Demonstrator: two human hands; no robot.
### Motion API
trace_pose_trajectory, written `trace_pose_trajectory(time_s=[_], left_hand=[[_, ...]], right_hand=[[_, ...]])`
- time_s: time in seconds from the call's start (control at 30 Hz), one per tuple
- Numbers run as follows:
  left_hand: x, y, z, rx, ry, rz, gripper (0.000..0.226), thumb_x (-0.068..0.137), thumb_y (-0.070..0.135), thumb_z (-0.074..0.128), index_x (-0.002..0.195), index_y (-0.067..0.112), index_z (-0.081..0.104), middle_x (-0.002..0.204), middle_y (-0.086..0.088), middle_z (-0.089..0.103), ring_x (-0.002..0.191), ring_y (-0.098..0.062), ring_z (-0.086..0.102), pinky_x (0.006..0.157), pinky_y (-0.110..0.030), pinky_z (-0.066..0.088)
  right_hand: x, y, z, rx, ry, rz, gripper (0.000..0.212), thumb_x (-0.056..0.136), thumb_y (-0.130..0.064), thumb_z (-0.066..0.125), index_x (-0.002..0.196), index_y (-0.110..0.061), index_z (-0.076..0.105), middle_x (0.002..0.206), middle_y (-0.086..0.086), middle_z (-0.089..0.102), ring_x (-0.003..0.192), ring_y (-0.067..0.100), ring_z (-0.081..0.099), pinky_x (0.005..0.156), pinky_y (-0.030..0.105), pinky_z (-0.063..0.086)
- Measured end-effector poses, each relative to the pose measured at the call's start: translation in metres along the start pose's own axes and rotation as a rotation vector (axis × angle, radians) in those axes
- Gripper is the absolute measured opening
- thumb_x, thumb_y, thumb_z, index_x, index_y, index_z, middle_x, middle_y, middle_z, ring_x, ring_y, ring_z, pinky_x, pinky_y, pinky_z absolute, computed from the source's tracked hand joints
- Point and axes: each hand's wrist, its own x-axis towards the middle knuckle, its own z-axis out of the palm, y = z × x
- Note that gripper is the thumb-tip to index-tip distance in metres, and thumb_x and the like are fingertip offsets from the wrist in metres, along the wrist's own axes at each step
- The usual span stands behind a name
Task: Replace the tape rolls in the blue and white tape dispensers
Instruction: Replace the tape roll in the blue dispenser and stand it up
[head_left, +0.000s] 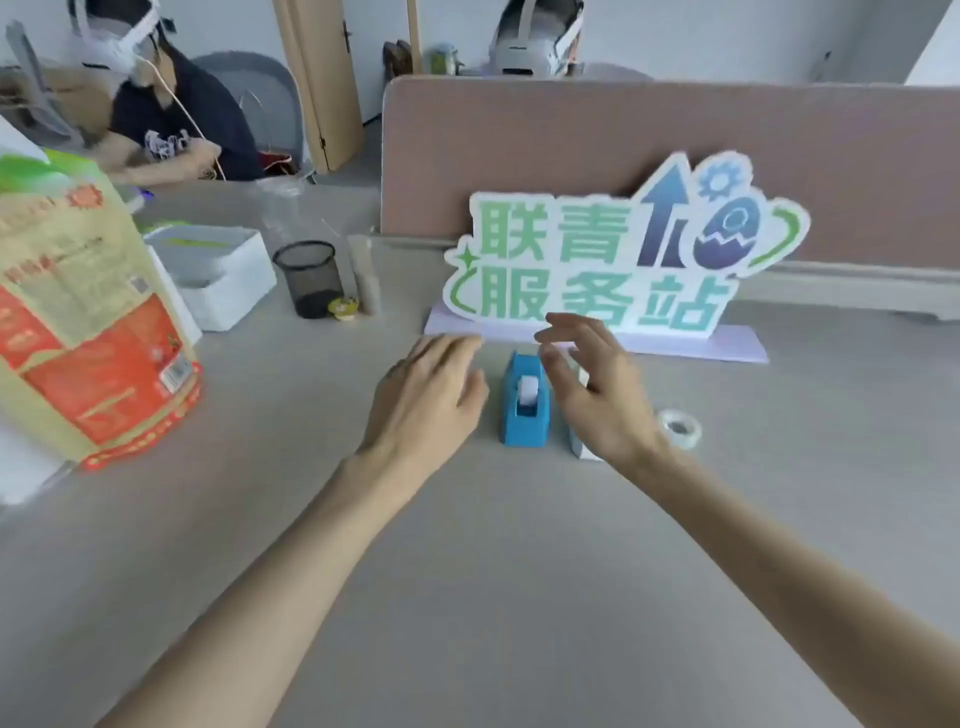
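Note:
A blue tape dispenser (523, 410) stands on the grey desk (467, 571), with a white roll in its slot. My left hand (423, 397) hovers just to its left, fingers spread, holding nothing. My right hand (592, 387) is open just to its right and covers most of the white tape dispenser (581, 448), of which only a low corner shows. A loose roll of clear tape (679, 427) lies flat on the desk to the right of my right wrist.
A green and white sign (613, 260) on a lilac base stands behind the dispensers against a partition. A black mesh pen cup (309, 278), a white box (218, 275) and a large orange bag (78, 322) sit at left. Another person sits at the far left.

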Motion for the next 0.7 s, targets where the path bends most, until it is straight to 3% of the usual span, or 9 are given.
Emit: trace_pose_trajectory(time_s=[0.07,0.1,0.2,0.27,0.37,0.5,0.57,0.63,0.7], left_hand=[[-0.021,0.004,0.024,-0.119,-0.111,-0.094,0.033,0.089,0.022,0.054,0.121,0.019,0.06,0.118,-0.001,0.068,0.112,-0.024,0.061,0.085,-0.036,0.052],[-0.03,0.004,0.036,-0.205,-0.152,-0.146,0.032,0.089,0.023,0.054,0.121,0.021,0.06,0.118,-0.001,0.068,0.112,-0.024,0.061,0.088,-0.038,0.052],[-0.048,0.002,0.063,-0.491,-0.341,-0.372,0.042,0.086,0.021,0.052,0.127,0.02,0.054,0.115,0.002,0.064,0.112,-0.022,0.061,0.096,-0.041,0.049],[-0.045,-0.004,0.085,-0.613,-0.393,-0.423,0.052,0.075,0.03,0.048,0.127,0.03,0.052,0.123,0.007,0.065,0.112,-0.016,0.061,0.098,-0.042,0.049],[-0.038,-0.01,0.117,-0.714,-0.395,-0.399,0.049,0.065,0.027,0.043,0.108,0.045,0.057,0.109,0.011,0.071,0.105,-0.015,0.065,0.096,-0.047,0.051],[-0.06,0.015,0.079,-0.791,-0.398,-0.334,0.053,0.072,0.011,0.042,0.118,0.028,0.061,0.12,0.004,0.069,0.117,-0.016,0.061,0.105,-0.042,0.044],[-0.078,0.012,0.076,-0.736,-0.398,-0.298,0.067,0.066,0.009,0.038,0.12,0.044,0.056,0.124,0.015,0.065,0.12,-0.009,0.058,0.107,-0.043,0.043],[-0.089,-0.001,0.091,-0.69,-0.408,-0.28,0.071,0.065,0.012,0.04,0.117,0.061,0.05,0.127,0.024,0.062,0.123,-0.003,0.055,0.107,-0.042,0.043],[-0.112,0.015,0.061,-0.651,-0.424,-0.252,0.071,0.07,0.015,0.043,0.128,0.054,0.046,0.133,0.024,0.058,0.127,-0.005,0.053,0.107,-0.034,0.041]], right_hand=[[-0.021,0.01,0.014,0.071,0.006,0.054,0.022,0.095,-0.032,0.05,0.112,-0.025,0.061,0.128,-0.005,0.058,0.117,0.011,0.056,0.102,0.031,0.044],[-0.031,0.017,0.021,0.153,-0.013,0.092,0.023,0.096,-0.036,0.048,0.114,-0.029,0.059,0.125,-0.007,0.059,0.118,0.012,0.056,0.101,0.031,0.044],[-0.059,0.016,0.035,0.345,-0.071,0.269,0.04,0.1,-0.047,0.035,0.134,-0.03,0.047,0.13,-0.018,0.052,0.122,-0.003,0.046,0.091,0.004,0.03],[-0.066,0.011,0.04,0.415,-0.052,0.361,0.035,0.103,-0.047,0.026,0.122,-0.029,0.05,0.117,-0.021,0.054,0.109,-0.008,0.049,0.079,-0.001,0.03],[-0.066,0.015,0.049,0.461,-0.001,0.467,0.051,0.098,-0.058,0.019,0.112,-0.029,0.059,0.125,-0.005,0.061,0.118,0.011,0.054,0.092,0.019,0.035],[-0.072,0.019,0.04,0.558,-0.005,0.544,0.069,0.079,-0.074,0.021,0.092,-0.024,0.066,0.127,0.008,0.066,0.123,0.023,0.057,0.113,0.04,0.035],[-0.085,0.025,0.038,0.538,-0.014,0.545,0.082,0.075,-0.077,0.021,0.097,-0.012,0.065,0.124,0.015,0.065,0.122,0.031,0.056,0.111,0.046,0.037],[-0.105,0.013,0.03,0.462,-0.003,0.543,0.068,0.083,-0.07,0.027,0.099,-0.016,0.066,0.12,0.011,0.067,0.118,0.029,0.058,0.108,0.045,0.041],[-0.122,0.01,0.02,0.378,0.014,0.51,0.037,0.09,-0.052,0.044,0.104,-0.024,0.065,0.116,0.003,0.069,0.112,0.023,0.062,0.105,0.043,0.045]])
